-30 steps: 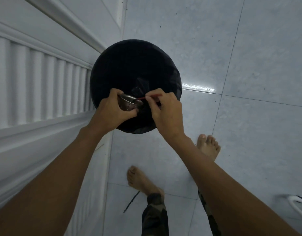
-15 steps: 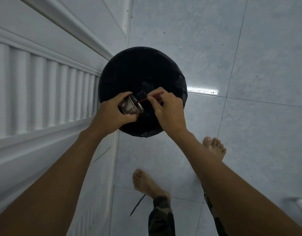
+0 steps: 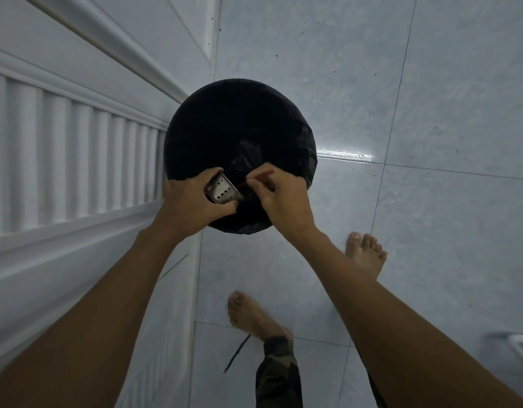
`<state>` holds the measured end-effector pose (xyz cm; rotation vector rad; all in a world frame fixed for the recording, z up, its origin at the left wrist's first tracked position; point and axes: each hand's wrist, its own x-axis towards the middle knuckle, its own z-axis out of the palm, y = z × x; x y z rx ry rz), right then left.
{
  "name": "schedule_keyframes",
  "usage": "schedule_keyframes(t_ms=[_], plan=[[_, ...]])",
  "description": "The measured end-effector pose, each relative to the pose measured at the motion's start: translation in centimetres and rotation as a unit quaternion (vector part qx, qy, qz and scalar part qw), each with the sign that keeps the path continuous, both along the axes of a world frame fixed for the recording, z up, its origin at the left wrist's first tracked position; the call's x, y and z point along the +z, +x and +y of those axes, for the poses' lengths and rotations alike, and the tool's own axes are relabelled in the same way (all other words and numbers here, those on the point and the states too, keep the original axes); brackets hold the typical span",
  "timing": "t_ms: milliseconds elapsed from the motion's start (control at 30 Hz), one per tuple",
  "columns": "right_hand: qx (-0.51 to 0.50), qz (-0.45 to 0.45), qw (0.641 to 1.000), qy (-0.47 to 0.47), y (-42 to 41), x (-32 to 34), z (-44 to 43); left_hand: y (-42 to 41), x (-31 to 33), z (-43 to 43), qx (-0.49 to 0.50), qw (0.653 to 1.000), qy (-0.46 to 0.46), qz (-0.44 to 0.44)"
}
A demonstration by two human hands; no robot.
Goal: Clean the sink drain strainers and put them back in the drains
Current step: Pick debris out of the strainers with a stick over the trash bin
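My left hand (image 3: 189, 198) grips a metal drain strainer (image 3: 223, 191), a small perforated steel cup, tipped on its side over a round bin lined with a black bag (image 3: 224, 128). My right hand (image 3: 283, 192) pinches a thin red stick (image 3: 243, 184) whose tip reaches the strainer's open side. Both hands hover above the near edge of the bin. The inside of the strainer is hidden.
White ribbed cabinet fronts (image 3: 77, 160) run along the left. Pale glossy floor tiles (image 3: 431, 201) spread to the right. My two bare feet (image 3: 248, 313) stand just below the bin. A white object (image 3: 519, 346) shows at the lower right edge.
The strainer has turned in my left hand, so its perforated side wall faces up. My right hand with the red stick stays at its mouth.
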<state>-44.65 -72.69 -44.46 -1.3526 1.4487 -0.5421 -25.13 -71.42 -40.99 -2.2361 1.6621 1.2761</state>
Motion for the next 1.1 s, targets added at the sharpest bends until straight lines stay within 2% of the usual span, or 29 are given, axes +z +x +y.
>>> schedule_keyframes(t_ms=[67,100,200,233,333,367,500,633,733,800,900,933,1000,1100], plan=[[-0.086,0.014,0.996,-0.005,-0.2,0.0,-0.3,-0.2,-0.2,0.2,0.006,1.0,0.002,-0.012],[-0.09,0.004,0.996,-0.001,-0.4,-0.1,-0.5,-0.2,-0.3,0.1,0.005,1.0,0.0,-0.019],[-0.001,-0.056,0.997,0.058,-0.1,-0.3,-0.4,0.0,-0.6,0.0,-0.002,1.0,0.001,-0.023],[0.004,-0.046,0.997,0.065,0.1,-0.2,-0.2,0.0,-0.6,-0.1,-0.001,1.0,0.004,-0.019],[-0.087,0.022,0.995,0.034,0.2,-0.5,-0.4,0.2,-0.4,-0.3,-0.003,1.0,0.016,-0.015],[-0.099,0.021,0.994,0.028,0.1,-0.4,-0.6,0.3,-0.3,-0.3,-0.005,1.0,0.015,-0.022],[-0.009,-0.05,0.996,0.076,0.5,-0.4,-0.4,0.3,-0.2,-0.8,-0.022,0.999,0.011,-0.04],[-0.086,0.046,0.995,0.036,0.1,-0.7,-0.9,-0.1,-0.4,-0.8,-0.03,0.999,0.002,-0.043],[-0.03,-0.013,0.998,0.059,0.0,-0.7,-1.6,-0.1,-0.6,-1.0,-0.029,0.998,0.004,-0.054],[0.002,-0.013,0.997,0.082,0.3,-0.7,-1.5,-0.2,-0.8,-1.1,-0.045,0.997,0.005,-0.055],[-0.069,0.068,0.994,0.046,0.3,-0.9,-1.6,-0.3,-0.9,-1.0,-0.044,0.998,-0.012,-0.05],[-0.09,0.07,0.993,0.03,0.2,-0.8,-1.7,-0.2,-1.0,-1.0,-0.037,0.998,-0.022,-0.046],[-0.092,0.023,0.995,0.015,0.5,-0.6,-1.9,0.0,-1.2,-1.0,-0.032,0.997,-0.046,-0.044],[-0.043,-0.051,0.997,0.039,1.4,-0.1,-1.6,-0.1,-1.3,-0.9,-0.025,0.996,-0.072,-0.043]])
